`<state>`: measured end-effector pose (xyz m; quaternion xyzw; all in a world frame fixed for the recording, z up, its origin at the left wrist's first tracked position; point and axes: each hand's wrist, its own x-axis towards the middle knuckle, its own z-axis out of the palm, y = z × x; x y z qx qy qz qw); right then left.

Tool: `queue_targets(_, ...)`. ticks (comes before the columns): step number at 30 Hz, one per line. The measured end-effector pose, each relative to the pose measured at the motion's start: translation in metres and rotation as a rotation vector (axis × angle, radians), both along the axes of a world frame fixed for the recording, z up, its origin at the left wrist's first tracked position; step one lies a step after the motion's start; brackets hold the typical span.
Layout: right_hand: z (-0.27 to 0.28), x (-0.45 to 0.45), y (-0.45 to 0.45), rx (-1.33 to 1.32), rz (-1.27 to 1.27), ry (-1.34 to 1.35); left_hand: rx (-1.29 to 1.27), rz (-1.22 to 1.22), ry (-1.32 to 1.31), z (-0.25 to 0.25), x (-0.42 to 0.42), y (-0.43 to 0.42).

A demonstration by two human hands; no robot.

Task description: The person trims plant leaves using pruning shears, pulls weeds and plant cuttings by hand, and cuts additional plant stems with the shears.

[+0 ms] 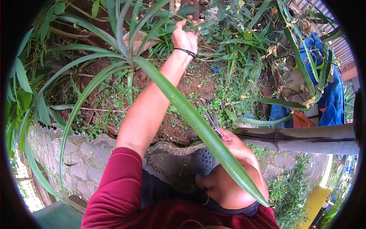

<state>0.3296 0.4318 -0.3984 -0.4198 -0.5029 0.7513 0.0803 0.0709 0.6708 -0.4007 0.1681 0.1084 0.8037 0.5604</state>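
Observation:
My left hand (185,39), with a dark band at its wrist, reaches far forward into the greenery. Its fingers are curled around a thin leafy stem (193,26), partly lost among the leaves. Lower right, my right hand (237,146) is closed on pruning shears (214,124); their slim metal blades point forward and a bit of red shows at the grip. A long leaf (190,110) of a big strap-leaved plant (130,59) crosses in front of me, between my two arms, and covers part of the shears.
Low weeds (228,103) grow on the reddish soil (196,84) of a raised bed with a stone wall (85,152). A thick bamboo pole (305,138) lies at right, near spiny cactus-like stems (301,57) and a blue tarp (332,101). My bent knee (232,187) is below.

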Motion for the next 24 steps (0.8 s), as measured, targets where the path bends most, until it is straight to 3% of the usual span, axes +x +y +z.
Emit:
queue_targets(2, -0.006, 0.001, 0.000, 0.014, 0.028, 0.110, -0.126, 0.036, -0.291, 0.004, 0.011, -0.014)
queue_targets(3, -0.001, -0.005, -0.002, 0.186, 0.034, 0.051, -0.091, -0.014, -0.325, 0.001, 0.013, -0.026)
queue_targets(4, 0.013, -0.009, -0.009, 0.191, 0.036, 0.048, -0.056, -0.066, -0.361, -0.007, 0.017, -0.040)
queue_targets(7, 0.045, -0.016, -0.029, 0.221, -0.171, 0.150, -0.133, -0.145, -0.185, -0.031, 0.017, -0.089)
queue_targets(8, 0.047, -0.017, -0.034, 0.317, -0.218, 0.152, -0.264, -0.110, -0.212, -0.034, 0.014, -0.105)
queue_targets(9, 0.049, -0.018, -0.038, 0.413, -0.266, 0.151, -0.195, -0.197, -0.264, -0.045, 0.002, -0.118)
queue_targets(11, 0.008, -0.011, -0.010, 0.125, -0.218, 0.091, -0.233, -0.171, -0.203, -0.040, -0.014, -0.159)
queue_targets(12, -0.013, -0.006, 0.009, -0.030, -0.161, 0.048, -0.470, -0.073, -0.108, -0.025, -0.019, -0.181)
queue_targets(14, 0.033, -0.024, 0.006, -0.227, -0.246, 0.107, -0.377, -0.133, -0.075, -0.047, -0.051, -0.213)
queue_targets(18, 0.033, -0.028, 0.022, -0.030, -0.227, 0.118, -0.384, -0.104, 0.043, -0.019, -0.102, -0.279)
queue_targets(20, 0.028, -0.030, 0.030, -0.070, -0.187, 0.218, -0.524, -0.012, 0.048, -0.002, -0.106, -0.316)
queue_targets(24, 0.036, -0.051, 0.030, -0.005, -0.157, 0.088, -0.607, -0.102, 0.001, -0.013, -0.114, -0.386)
